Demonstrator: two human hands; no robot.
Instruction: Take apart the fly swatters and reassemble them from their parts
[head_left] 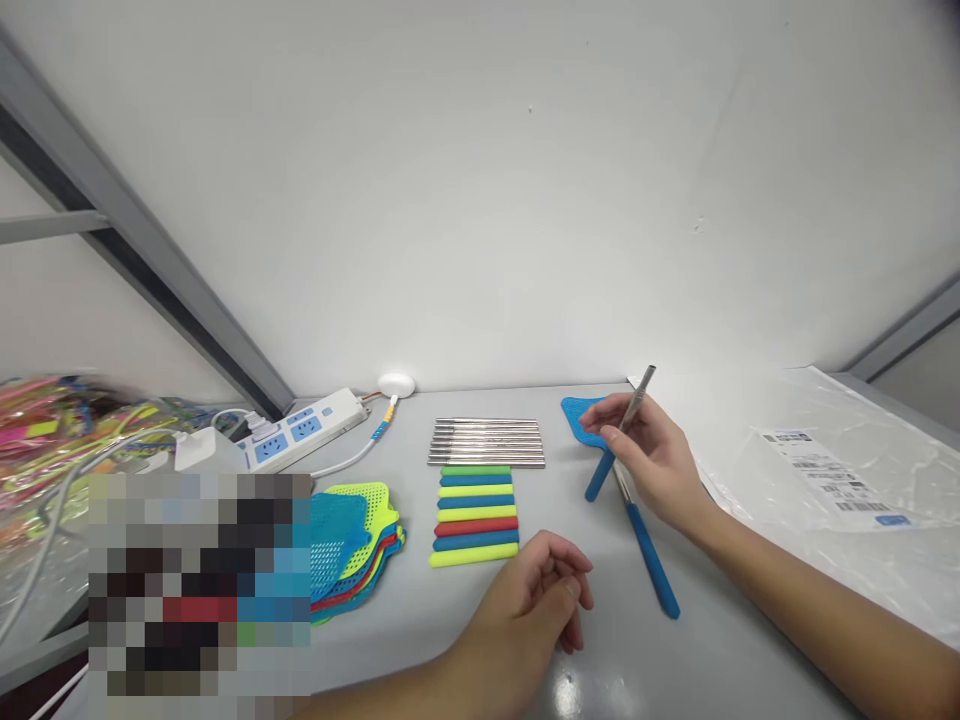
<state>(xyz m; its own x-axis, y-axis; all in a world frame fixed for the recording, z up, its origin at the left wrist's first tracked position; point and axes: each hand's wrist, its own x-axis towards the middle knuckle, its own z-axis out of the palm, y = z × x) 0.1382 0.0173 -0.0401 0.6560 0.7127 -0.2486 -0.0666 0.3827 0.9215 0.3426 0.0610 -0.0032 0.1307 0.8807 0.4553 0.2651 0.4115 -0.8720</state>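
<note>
My right hand (651, 455) is closed on a metal rod with a blue handle (600, 474), held tilted with its silver end up. Beneath that hand lies a fly swatter, with a blue mesh head (579, 415), a metal shaft and a blue grip (652, 562). My left hand (544, 590) hovers low over the table, fingers loosely curled and apart, with nothing visible in it. Nearest to it is a row of coloured handles (476, 515), green, blue, yellow and red. Several silver rods (487, 443) lie side by side behind them.
At the left is a stack of coloured swatter heads (352, 545), partly covered by a pixelated patch. Behind it sit a power strip (307, 430) with plugs and a white cable. Plastic-wrapped coloured items (67, 450) fill the far left. A clear plastic bag (847, 480) with a label lies right.
</note>
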